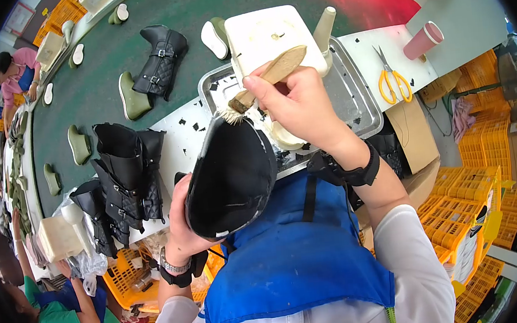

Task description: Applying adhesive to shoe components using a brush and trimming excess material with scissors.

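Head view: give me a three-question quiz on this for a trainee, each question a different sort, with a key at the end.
1. What does the left hand hold?
2. True or false: the right hand grips the brush by its wooden handle.
3. What colour are the handles of the scissors? A) blue; B) yellow-orange; C) black.

Key:
1. A black boot, its open top showing.
2. True.
3. B.

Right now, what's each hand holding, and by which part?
Left hand: black open-topped boot, by the outside of its shaft. Right hand: flat wooden brush with pale bristles, by its handle.
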Available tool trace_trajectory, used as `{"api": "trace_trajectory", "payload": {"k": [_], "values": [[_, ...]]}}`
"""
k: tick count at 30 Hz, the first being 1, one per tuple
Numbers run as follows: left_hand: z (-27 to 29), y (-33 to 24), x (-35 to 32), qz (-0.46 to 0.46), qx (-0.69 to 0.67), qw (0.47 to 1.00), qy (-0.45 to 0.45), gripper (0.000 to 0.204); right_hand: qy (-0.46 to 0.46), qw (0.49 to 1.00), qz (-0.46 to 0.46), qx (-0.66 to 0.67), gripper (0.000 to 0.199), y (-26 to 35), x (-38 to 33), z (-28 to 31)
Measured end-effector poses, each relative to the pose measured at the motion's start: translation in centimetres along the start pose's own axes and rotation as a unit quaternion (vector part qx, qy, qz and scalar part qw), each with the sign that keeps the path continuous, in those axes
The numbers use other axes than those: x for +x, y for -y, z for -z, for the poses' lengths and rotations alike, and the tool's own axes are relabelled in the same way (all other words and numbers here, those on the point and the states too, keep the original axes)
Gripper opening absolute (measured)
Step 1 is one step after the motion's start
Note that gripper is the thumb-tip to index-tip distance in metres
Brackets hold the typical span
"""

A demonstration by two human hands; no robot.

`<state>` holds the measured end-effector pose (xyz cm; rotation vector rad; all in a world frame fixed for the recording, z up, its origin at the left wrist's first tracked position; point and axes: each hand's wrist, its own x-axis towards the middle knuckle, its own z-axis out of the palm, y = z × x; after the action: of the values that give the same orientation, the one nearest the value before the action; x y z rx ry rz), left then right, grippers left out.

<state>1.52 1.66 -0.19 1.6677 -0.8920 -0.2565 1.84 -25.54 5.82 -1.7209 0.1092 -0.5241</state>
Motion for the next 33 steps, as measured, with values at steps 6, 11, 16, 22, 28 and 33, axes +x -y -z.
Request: {"api": "trace_trajectory", "payload": {"k": [6, 11, 16, 22, 28, 33], "values": [[-1.4, -0.4, 1.2, -0.01, 0.109, 0.991, -0.073, 0.083, -0.014, 0.997, 0.06, -0.043, 0.022, -1.7, 0.2, -0.8], [-2.3, 0.2, 2.5, -0.108, 0.251, 0.957, -0.094, 0.086, -0.048, 0.989, 0.102, -0.091, 0.021, -1.9, 0.3, -1.4], [-3.0, 0.5, 3.3, -0.155, 0.28, 0.94, -0.115, 0.082, -0.049, 0.985, 0.111, -0.12, 0.021, -1.6, 0.2, -1.6], [-2.6, 0.3, 3.5, -0.165, 0.308, 0.927, -0.133, 0.082, -0.006, 0.963, 0.16, -0.216, 0.017, -1.6, -0.2, -1.5], [-2.1, 0.9, 4.0, -0.186, 0.365, 0.9, -0.148, 0.081, 0.043, 0.967, 0.113, -0.224, 0.018, -1.9, -0.4, -1.3], [-1.9, 1.2, 4.3, -0.163, 0.4, 0.891, -0.141, 0.083, 0.016, 0.992, 0.021, -0.121, 0.024, -1.5, -0.2, -1.2]]}}
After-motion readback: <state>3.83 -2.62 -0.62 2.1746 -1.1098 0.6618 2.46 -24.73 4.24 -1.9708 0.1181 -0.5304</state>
